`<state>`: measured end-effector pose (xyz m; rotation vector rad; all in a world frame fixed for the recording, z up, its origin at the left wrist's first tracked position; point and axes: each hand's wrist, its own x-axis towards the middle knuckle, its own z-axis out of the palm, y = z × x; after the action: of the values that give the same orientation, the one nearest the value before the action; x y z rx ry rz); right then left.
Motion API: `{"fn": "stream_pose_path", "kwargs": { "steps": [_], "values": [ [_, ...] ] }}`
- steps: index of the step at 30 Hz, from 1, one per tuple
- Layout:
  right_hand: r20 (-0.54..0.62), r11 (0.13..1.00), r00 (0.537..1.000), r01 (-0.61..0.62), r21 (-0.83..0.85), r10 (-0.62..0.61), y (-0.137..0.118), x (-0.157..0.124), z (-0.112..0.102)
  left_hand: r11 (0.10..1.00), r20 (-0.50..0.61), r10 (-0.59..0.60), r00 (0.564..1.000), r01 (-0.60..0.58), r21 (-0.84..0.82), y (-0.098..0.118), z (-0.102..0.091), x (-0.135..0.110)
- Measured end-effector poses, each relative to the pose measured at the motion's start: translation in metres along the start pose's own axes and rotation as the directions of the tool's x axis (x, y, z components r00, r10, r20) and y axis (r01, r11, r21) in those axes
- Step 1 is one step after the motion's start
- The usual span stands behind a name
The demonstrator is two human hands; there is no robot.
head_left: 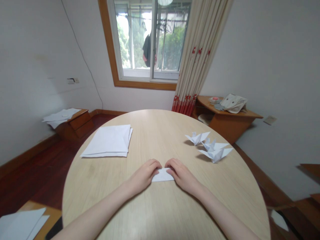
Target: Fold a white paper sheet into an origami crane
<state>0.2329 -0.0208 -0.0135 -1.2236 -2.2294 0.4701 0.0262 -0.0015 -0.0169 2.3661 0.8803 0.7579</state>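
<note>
A small folded sheet of white paper (163,175) lies on the round wooden table (160,213) in front of me. My left hand (148,173) grips its left end, fingers curled over the far edge and thumb on top. At the right end, my right hand (178,171) holds the paper in the same curled way. Both hands rest close together, with a narrow gap between the fingertips. The fingers partly cover the far edge and both ends of the paper.
A stack of white paper sheets (107,141) lies on the table's left side. Several folded paper cranes (215,152) stand at the right. Beyond the table are a wooden desk (232,118) with a cloth bag (234,102), a curtain (200,50) and a low cabinet (80,123).
</note>
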Motion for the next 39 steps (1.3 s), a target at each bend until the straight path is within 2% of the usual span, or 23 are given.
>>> {"fn": "stream_pose_path", "kwargs": {
  "steps": [5, 10, 19, 27, 35, 39],
  "values": [
    [0.018, 0.995, 1.000, -0.019, -0.102, 0.021, 0.001, 0.000, 0.001, 0.940, -0.030, -0.159, 0.987, 0.161, 0.301, 0.006, -0.003, 0.001],
    [0.003, 0.986, 0.998, -0.061, -0.158, 0.062, 0.002, -0.002, 0.003, 0.867, -0.064, -0.241, 0.968, 0.245, 0.435, 0.012, -0.001, 0.001],
    [0.002, 0.989, 0.997, -0.082, -0.121, 0.083, 0.002, -0.004, 0.004, 0.886, -0.069, -0.270, 0.960, 0.276, 0.374, 0.012, 0.004, -0.001],
    [0.009, 0.988, 1.000, -0.028, -0.149, 0.030, -0.003, -0.003, -0.001, 0.931, -0.098, -0.141, 0.985, 0.166, 0.325, 0.013, 0.002, -0.001],
    [-0.089, 0.998, 0.995, 0.039, -0.047, -0.043, -0.004, -0.005, -0.003, 0.960, -0.128, -0.122, 0.984, 0.149, 0.237, 0.011, 0.001, -0.004],
    [-0.110, 0.995, 0.990, 0.088, -0.046, -0.093, -0.005, -0.005, -0.004, 0.959, -0.134, -0.085, 0.987, 0.117, 0.259, 0.009, 0.001, -0.005]
  ]
}}
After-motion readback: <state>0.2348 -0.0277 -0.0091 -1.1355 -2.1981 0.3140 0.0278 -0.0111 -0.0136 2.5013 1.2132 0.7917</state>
